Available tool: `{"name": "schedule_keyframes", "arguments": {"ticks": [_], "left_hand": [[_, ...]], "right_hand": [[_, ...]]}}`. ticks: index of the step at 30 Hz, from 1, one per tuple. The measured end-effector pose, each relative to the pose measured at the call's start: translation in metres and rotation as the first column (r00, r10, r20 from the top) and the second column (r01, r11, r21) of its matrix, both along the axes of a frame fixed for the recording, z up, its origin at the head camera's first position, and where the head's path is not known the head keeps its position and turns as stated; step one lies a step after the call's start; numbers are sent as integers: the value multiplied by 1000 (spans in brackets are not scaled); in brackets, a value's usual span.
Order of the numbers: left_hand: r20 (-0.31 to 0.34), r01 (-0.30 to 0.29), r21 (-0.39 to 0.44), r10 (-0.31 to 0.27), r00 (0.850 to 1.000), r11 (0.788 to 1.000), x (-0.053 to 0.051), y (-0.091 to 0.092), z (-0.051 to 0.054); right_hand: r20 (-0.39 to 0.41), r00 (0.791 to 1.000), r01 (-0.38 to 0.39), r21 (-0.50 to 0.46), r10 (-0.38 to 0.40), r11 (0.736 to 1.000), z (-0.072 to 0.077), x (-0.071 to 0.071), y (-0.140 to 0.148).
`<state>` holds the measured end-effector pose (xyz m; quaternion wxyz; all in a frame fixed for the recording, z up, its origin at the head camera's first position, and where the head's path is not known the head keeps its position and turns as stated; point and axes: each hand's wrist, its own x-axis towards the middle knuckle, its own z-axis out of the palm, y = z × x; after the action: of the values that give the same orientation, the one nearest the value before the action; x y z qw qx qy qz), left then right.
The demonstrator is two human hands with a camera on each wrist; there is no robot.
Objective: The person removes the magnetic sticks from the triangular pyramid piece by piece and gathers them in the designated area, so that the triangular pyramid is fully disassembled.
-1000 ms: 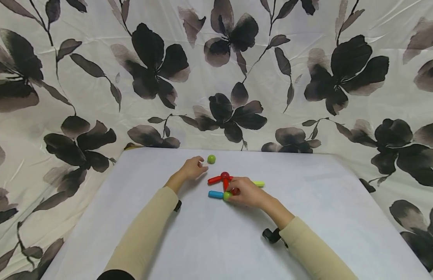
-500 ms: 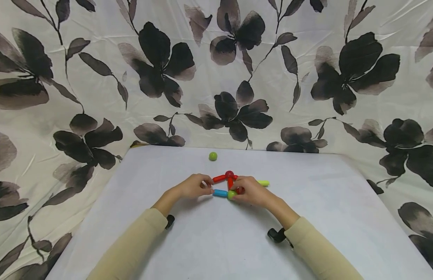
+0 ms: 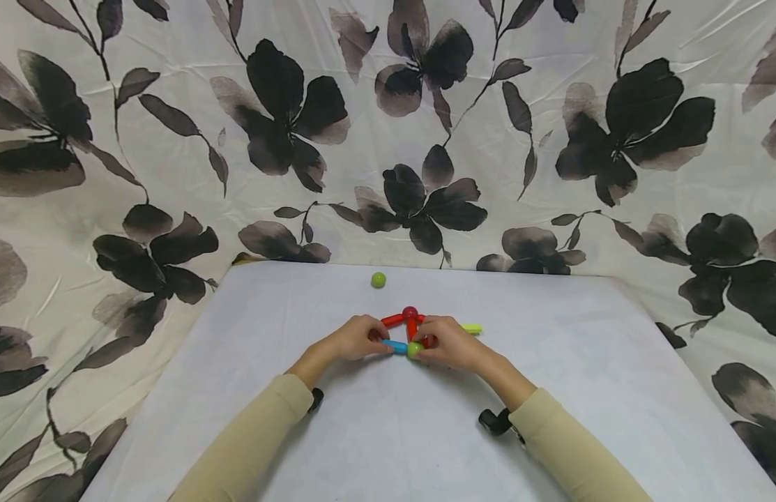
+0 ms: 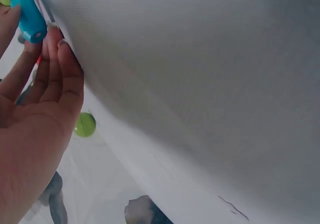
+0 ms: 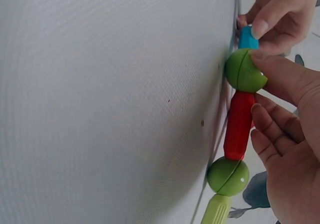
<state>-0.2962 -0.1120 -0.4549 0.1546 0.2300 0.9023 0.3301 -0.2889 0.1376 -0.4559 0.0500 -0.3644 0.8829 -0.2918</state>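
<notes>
mostly, the danger sits at the joint beside the pinched green ball (image 3: 415,351); whether that ball rests on the desk (image 3: 388,439) or is raised slightly, i cannot tell. the right hand (image 3: 449,343) has its thumb and fingers clamped on it, while the left hand (image 3: 358,339) pinches the outer end of the blue stick (image 3: 398,346), just left of the ball and seemingly touching it. if the two hands push out of line, the stick could skid off the ball's curve or sit askew. a twist of the right hand might work loose the short red stick (image 5: 239,126), which runs from the pinched ball's other side to a second green ball (image 5: 228,176), with a lime stick (image 5: 216,212) beyond. the red ball (image 3: 410,313) lies behind the pinched ball, and since the pieces look linked, a hard tug could drag the whole shape or split it. the right hand also hides some joints from the head view, so a weak one may go unnoticed. the loose green ball (image 3: 378,279) lies well behind the pinched one; a knock to the desk could send it rolling off.
</notes>
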Motion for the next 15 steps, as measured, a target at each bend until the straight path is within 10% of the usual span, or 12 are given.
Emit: {"name": "schedule_keyframes", "arguments": {"ticks": [15], "left_hand": [[16, -116, 3, 116, 993, 993, 1, 1, 2]], "right_hand": [[12, 1000, 4, 20, -4, 1000, 1, 0, 0]]}}
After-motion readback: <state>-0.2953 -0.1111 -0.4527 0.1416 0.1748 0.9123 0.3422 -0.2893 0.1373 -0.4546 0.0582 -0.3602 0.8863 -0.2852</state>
